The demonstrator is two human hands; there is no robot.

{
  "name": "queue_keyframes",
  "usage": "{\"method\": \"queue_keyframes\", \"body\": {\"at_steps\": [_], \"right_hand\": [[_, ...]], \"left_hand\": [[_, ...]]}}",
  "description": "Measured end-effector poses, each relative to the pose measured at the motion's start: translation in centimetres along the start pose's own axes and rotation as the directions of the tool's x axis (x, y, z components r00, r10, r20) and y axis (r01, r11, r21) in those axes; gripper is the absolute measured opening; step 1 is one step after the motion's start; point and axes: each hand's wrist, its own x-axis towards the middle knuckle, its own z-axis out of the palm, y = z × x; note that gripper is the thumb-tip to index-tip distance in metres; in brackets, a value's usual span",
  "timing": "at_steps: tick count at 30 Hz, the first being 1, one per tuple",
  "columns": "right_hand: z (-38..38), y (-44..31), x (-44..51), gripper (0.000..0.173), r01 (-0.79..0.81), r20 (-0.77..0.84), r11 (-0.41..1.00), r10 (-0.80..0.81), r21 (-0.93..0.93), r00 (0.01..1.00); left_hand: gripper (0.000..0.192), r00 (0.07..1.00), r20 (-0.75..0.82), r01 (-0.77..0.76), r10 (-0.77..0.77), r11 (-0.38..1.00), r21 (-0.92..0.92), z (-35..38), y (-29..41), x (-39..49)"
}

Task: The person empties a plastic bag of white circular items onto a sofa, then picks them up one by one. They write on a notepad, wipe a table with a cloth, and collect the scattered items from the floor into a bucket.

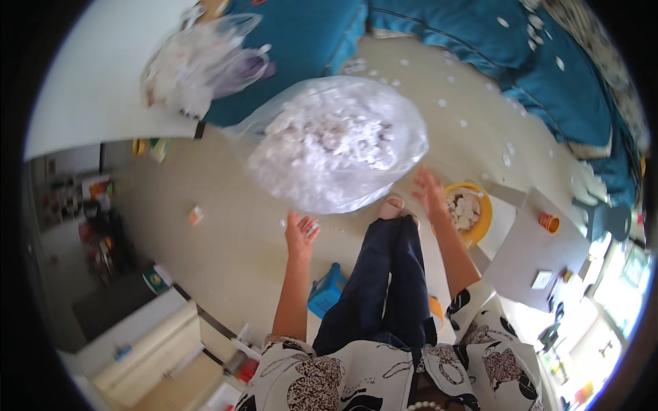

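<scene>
A large clear plastic bag (pixel 329 138) full of white pieces stands before me, bulging and slightly blurred. Close to its lower left edge is my left hand (pixel 300 234), palm turned up, its fingers loosely apart and holding nothing. On the other side, my right hand (pixel 431 191) spreads its fingers just off the bag's lower right edge, blurred and with nothing in it. Whether either hand touches the plastic cannot be made out. Beside my right forearm sits a yellow tub (pixel 486 213) containing pale, flat pieces.
White bits lie scattered over the floor (pixel 462 149). Blue cloth (pixel 555 87) with dark piping spans the far right. At upper left, a white table (pixel 92 87) bears another clear bag (pixel 190 67). A grey table (pixel 524 246) carries an orange cup (pixel 550 223). A blue plastic stool (pixel 325 293) is by my legs.
</scene>
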Motion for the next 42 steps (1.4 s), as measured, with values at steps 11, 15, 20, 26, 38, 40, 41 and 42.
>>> {"method": "queue_keyframes", "body": {"at_steps": [11,15,20,26,38,40,41,42], "right_hand": [[9.2,-10.8,-0.8,0.089,-0.073,-0.1,0.953,0.046,-0.293,0.994],[9.6,-8.1,2.0,0.08,-0.144,-0.028,0.888,0.146,-0.437,0.989],[8.5,-5.4,9.3,0.058,0.201,-0.218,0.9,-0.301,-0.387,0.928],[8.6,-4.1,7.6,0.06,0.342,-0.432,0.927,-0.375,-0.156,0.82],[0.7,-2.5,10.5,0.046,0.556,-0.421,0.701,-0.384,0.446,0.822],[3.7,2.8,8.1,0.035,0.269,0.387,0.656,-0.673,0.705,0.63],[4.6,5.2,5.9,0.029,0.398,-0.1,0.678,-0.434,0.618,0.895],[5.8,6.7,4.0,0.023,0.458,-0.588,0.744,-0.109,0.486,0.801]], "left_hand": [[0.075,0.951,-0.3,-0.115,0.078,0.987,-0.108,-13.4,4.2,-2.5],[0.061,0.911,-0.349,-0.217,0.219,0.975,0.044,-12.8,10.5,5.2],[0.095,0.864,-0.269,-0.33,0.425,0.883,0.333,-6.8,17.6,20.7],[0.112,0.872,-0.446,-0.102,0.2,0.967,0.235,-4.1,21.0,34.3],[0.022,0.862,0.412,-0.03,0.294,0.843,-0.538,-2.0,17.3,22.3],[0.024,0.898,0.352,0.025,0.266,0.765,-0.643,-3.8,16.5,19.2],[0.026,0.921,0.315,0.047,0.229,0.737,-0.674,-5.1,15.8,17.7],[0.028,0.895,0.361,0.057,0.262,0.735,-0.676,-6.8,15.2,16.4]]}}
